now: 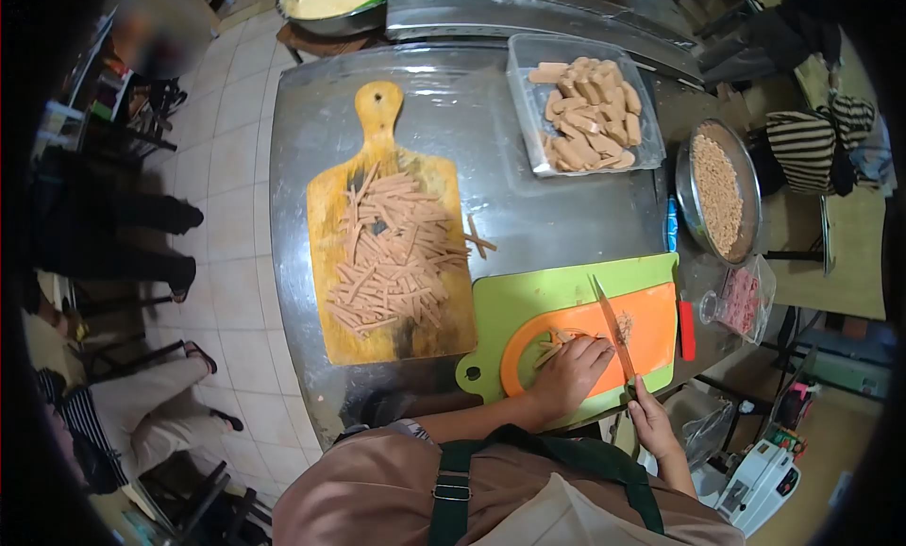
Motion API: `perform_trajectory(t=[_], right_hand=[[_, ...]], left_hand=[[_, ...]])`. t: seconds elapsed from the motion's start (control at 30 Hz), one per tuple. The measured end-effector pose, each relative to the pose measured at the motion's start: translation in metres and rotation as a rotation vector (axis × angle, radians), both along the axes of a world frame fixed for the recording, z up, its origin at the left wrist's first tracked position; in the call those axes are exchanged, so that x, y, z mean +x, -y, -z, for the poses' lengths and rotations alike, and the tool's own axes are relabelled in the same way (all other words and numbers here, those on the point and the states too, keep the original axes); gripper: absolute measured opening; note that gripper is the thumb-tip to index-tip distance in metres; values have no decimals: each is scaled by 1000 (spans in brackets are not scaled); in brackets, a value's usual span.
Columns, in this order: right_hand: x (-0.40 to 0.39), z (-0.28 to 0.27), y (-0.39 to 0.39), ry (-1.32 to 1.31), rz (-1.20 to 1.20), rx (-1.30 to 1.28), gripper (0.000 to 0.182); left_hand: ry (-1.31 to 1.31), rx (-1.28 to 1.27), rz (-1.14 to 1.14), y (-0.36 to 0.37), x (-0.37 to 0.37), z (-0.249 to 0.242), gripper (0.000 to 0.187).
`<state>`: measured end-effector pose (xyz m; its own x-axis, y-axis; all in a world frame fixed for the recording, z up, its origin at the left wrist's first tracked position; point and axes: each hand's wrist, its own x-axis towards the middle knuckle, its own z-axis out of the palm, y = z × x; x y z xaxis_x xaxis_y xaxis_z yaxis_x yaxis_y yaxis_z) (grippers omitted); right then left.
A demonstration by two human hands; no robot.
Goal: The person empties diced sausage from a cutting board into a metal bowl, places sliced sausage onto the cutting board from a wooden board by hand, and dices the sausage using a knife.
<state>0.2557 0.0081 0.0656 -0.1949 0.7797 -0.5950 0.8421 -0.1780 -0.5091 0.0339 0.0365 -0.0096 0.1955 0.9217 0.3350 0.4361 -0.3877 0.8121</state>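
My left hand [573, 369] presses down with bent fingers on pinkish-brown strips [550, 346] lying on an orange cutting board [653, 310]. That board rests on a larger green cutting board [557, 284]. A knife [611, 321] is in my right hand [651, 420], gripped by the handle, its blade pointing away from me just right of my left fingertips. Small diced bits [624, 327] lie to the right of the blade. On the left, a wooden paddle board [451, 341] carries a loose pile of similar strips [396, 244].
A clear plastic container [522, 88] holds pinkish-brown blocks [596, 112] at the back. Right of it stands a metal bowl [690, 227] of small bits. A red object [687, 330] and a plastic bag [746, 301] lie by the right edge. Other people are at the left.
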Motion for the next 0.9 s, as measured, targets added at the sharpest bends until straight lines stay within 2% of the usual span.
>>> perform_trajectory(t=[0.1,0.13,0.23,0.3,0.47,0.7,0.83,0.9], right_hand=[[1,4,2,-56,-44,69,46],[1,10,5,-77,-126,227,47],[-6,1,0,-20,-132,194,49],[-6,3,-4,-92,-107,292,52],[-12,7,2,37,-127,287,54],[-22,19,13,-71,-81,374,52],[-38,18,16,-4,-101,459,54],[-46,26,18,110,-106,471,55]], left_hand=[[27,-10,-4,-2,1,0,29],[23,8,11,-4,3,1,29],[-29,50,-5,-5,7,-3,25],[-30,21,-19,-9,8,-4,26],[-116,87,12,-10,7,5,29],[-155,204,29,-9,3,3,30],[-155,248,38,-11,2,6,27],[-180,268,56,-13,-1,6,27]])
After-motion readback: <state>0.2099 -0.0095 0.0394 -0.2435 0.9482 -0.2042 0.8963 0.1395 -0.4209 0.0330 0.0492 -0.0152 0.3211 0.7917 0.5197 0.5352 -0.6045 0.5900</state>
